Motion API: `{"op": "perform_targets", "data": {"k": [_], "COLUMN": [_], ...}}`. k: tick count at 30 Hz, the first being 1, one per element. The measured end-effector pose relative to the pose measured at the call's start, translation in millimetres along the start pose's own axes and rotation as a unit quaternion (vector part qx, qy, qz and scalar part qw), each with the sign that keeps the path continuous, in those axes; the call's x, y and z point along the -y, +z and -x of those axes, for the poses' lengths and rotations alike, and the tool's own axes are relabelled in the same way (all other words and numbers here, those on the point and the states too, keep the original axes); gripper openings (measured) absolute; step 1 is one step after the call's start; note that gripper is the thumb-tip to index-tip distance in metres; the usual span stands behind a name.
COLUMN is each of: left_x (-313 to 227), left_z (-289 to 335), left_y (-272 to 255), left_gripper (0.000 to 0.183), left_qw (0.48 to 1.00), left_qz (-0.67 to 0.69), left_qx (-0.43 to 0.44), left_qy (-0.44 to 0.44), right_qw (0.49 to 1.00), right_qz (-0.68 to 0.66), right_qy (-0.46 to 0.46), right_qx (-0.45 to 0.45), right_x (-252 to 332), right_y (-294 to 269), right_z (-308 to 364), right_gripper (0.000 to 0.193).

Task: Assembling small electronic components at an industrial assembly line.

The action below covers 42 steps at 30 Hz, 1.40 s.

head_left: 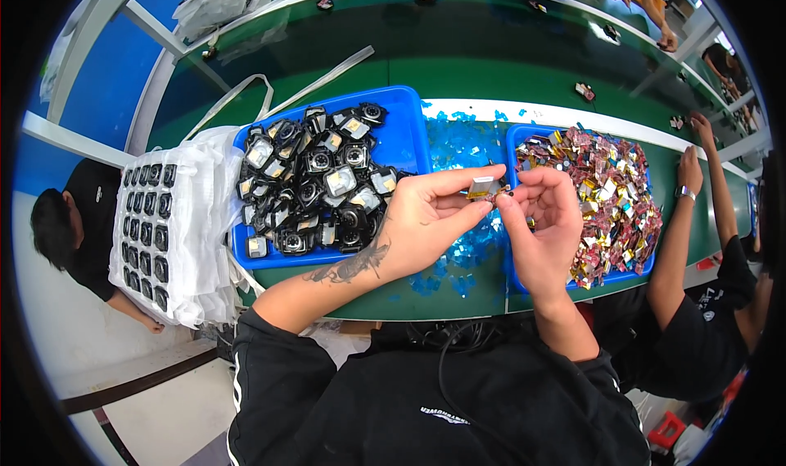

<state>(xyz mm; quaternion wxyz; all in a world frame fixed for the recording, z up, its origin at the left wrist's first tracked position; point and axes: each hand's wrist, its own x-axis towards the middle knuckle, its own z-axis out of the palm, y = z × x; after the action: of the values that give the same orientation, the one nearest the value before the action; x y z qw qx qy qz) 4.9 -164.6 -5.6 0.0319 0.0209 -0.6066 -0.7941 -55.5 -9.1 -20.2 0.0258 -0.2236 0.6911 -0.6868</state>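
Between my hands is a small electronic module [481, 187] with a pale rectangular face and a reddish-brown end. My left hand [426, 220] pinches it between thumb and fingers. The fingertips of my right hand [544, 228] close on its reddish end. To the left, a blue tray [407, 130] holds a heap of black watch-like housings [319, 163]. On the right, close by my right hand, a second blue tray [514, 147] is piled with similar small modules [614, 196] in reddish, silver and yellow. Scraps of blue film [458, 257] lie on the green bench between the trays.
Stacked white trays [147, 228] with black housings in rows stand at the far left, near another person [74, 228]. A co-worker's arms [684, 212] are at the right. Several loose modules [584, 91] lie on the green belt [352, 40] beyond a white rail [565, 115].
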Motion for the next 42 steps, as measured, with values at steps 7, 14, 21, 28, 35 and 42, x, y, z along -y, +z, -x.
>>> {"op": "perform_targets", "data": {"k": [7,14,21,28,35,42], "left_x": [6.4,11.0,0.3,-92.6,-127.8,-133.0], "left_z": [1.8,1.2,2.3,63.1,112.5,109.2], "left_y": [5.8,2.7,-0.1,-23.9,-15.8,-52.7], "left_gripper": [0.054,0.051,0.049,0.023,0.009,0.017], "left_qw": [0.999,0.998,0.997,0.832,0.813,0.796], "left_qz": [0.027,0.059,-0.007,-0.251,-0.265,-0.288], "left_qx": [-0.035,-0.034,-0.079,0.033,-0.008,0.031], "left_qy": [0.009,0.013,0.026,0.494,0.519,0.531], "right_qw": [0.998,0.998,0.982,0.908,0.857,0.842], "right_qz": [0.042,0.055,0.111,0.319,0.452,0.407], "right_qy": [-0.038,-0.007,0.006,0.118,0.106,-0.201], "right_qx": [-0.016,0.006,0.152,0.244,0.224,0.291], "right_x": [-2.9,-0.5,13.9,-40.0,-127.3,-44.7], "right_y": [7.6,10.4,-7.3,11.8,19.5,81.7], "right_z": [4.1,-1.2,-36.7,-211.4,-263.2,-200.1], "right_gripper": [0.028,0.037,0.046,0.043,0.061,0.03]}}
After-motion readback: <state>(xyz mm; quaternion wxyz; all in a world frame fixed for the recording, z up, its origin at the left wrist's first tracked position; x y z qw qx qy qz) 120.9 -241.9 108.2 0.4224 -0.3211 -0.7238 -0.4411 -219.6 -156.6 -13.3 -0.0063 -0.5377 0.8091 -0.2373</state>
